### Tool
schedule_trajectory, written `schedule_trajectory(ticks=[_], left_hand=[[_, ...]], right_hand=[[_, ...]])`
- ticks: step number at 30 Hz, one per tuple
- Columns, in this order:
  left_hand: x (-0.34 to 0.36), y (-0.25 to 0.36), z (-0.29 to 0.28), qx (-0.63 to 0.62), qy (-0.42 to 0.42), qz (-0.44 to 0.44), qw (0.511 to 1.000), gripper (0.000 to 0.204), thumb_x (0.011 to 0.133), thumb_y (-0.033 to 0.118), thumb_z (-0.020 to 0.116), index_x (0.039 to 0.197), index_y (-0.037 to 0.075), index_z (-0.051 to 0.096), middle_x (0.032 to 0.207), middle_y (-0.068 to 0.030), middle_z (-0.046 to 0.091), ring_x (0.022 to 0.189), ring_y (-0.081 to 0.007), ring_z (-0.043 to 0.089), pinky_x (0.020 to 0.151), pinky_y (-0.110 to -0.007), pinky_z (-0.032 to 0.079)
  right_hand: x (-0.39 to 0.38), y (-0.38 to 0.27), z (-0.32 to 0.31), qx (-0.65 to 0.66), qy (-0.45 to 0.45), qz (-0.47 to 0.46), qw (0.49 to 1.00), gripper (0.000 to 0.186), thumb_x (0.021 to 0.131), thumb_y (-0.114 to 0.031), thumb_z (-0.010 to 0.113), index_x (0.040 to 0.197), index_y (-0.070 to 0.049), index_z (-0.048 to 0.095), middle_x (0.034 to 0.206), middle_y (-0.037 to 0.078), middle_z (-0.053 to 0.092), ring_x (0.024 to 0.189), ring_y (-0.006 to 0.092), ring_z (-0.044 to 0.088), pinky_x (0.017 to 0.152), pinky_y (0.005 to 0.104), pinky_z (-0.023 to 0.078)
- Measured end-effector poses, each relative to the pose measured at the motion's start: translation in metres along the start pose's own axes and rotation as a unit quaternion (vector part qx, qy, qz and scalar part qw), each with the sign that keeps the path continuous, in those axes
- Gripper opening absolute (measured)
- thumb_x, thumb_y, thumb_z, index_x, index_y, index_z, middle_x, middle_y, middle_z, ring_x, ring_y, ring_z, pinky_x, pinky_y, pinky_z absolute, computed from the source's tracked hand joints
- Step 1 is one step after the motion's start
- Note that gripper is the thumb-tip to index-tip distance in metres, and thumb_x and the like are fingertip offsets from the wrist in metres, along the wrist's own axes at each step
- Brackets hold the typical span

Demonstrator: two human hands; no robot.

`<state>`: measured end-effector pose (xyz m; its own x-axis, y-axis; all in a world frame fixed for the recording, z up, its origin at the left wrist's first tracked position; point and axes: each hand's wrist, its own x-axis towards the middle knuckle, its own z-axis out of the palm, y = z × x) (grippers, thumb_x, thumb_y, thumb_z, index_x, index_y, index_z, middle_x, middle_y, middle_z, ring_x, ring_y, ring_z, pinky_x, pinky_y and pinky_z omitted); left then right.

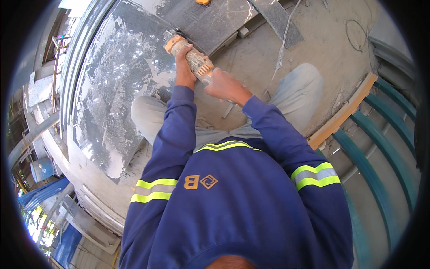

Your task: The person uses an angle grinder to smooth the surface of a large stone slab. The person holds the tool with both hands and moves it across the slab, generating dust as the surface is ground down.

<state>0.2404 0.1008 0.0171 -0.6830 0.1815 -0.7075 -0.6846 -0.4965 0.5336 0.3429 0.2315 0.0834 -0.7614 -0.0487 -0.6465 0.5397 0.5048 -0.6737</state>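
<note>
A dusty orange-and-grey angle grinder (195, 59) is held slantwise in both hands, its head pointing up and left. My left hand (183, 67) wraps round its body near the head. Farther back, my right hand (225, 86) grips the rear end. Under the grinder's head lies a dark, glossy stone slab (121, 85) streaked with pale dust. Whether the head touches the slab I cannot tell; any disc on it is hard to make out.
Another dark slab (210, 22) lies at the far side, with a narrow slab piece (278, 24) beside it. A pale cord (282, 51) crosses the dusty floor. Green slats (380, 130) with a wooden edge (342, 112) stand at right. Stacked slab edges (74, 58) rise at left.
</note>
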Motion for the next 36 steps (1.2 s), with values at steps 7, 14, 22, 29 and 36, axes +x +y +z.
schedule_trajectory(ticks=[7,14,22,29,36], left_hand=[[0.010,0.006,-0.003,0.010,-0.005,0.019,1.000,0.038,0.083,0.025,0.067,0.109,0.001,0.051,0.083,-0.0197,0.062,0.069,-0.0356,0.068,0.064,-0.051,0.060],[-0.014,-0.005,0.005,-0.014,0.008,-0.006,1.000,0.032,0.080,0.021,0.071,0.102,0.004,0.054,0.079,-0.0151,0.062,0.064,-0.0305,0.066,0.062,-0.047,0.060],[0.004,0.003,0.002,0.002,0.001,0.010,1.000,0.033,0.081,0.024,0.071,0.101,0.004,0.054,0.076,-0.0155,0.062,0.065,-0.0320,0.067,0.063,-0.049,0.060],[0.002,0.003,0.002,0.005,-0.006,-0.011,1.000,0.032,0.084,0.026,0.068,0.102,0.003,0.054,0.079,-0.0172,0.063,0.067,-0.0338,0.068,0.064,-0.050,0.060],[-0.005,-0.010,-0.001,-0.005,0.010,0.001,1.000,0.033,0.083,0.027,0.068,0.103,0.005,0.053,0.079,-0.0157,0.062,0.068,-0.0322,0.069,0.063,-0.049,0.060]], right_hand=[[0.007,-0.006,-0.003,0.011,-0.017,-0.020,1.000,0.037,0.074,-0.019,0.068,0.090,0.015,0.062,0.077,0.026,0.069,0.057,0.0314,0.070,0.055,0.0391,0.056],[-0.013,-0.002,-0.002,0.003,0.000,0.010,1.000,0.042,0.074,-0.018,0.067,0.098,0.016,0.060,0.078,0.026,0.070,0.059,0.0317,0.071,0.058,0.0404,0.056],[0.005,-0.008,-0.004,-0.006,-0.011,0.001,1.000,0.036,0.072,-0.016,0.066,0.093,0.014,0.066,0.077,0.027,0.070,0.061,0.0340,0.072,0.066,0.0408,0.058],[-0.001,-0.004,-0.007,0.017,-0.025,-0.017,0.999,0.042,0.074,-0.019,0.067,0.093,0.017,0.061,0.075,0.028,0.068,0.057,0.0313,0.070,0.054,0.0390,0.055],[-0.010,0.001,-0.001,0.005,0.001,-0.007,1.000,0.042,0.074,-0.018,0.066,0.094,0.018,0.059,0.075,0.027,0.068,0.057,0.0314,0.070,0.052,0.0395,0.054]])
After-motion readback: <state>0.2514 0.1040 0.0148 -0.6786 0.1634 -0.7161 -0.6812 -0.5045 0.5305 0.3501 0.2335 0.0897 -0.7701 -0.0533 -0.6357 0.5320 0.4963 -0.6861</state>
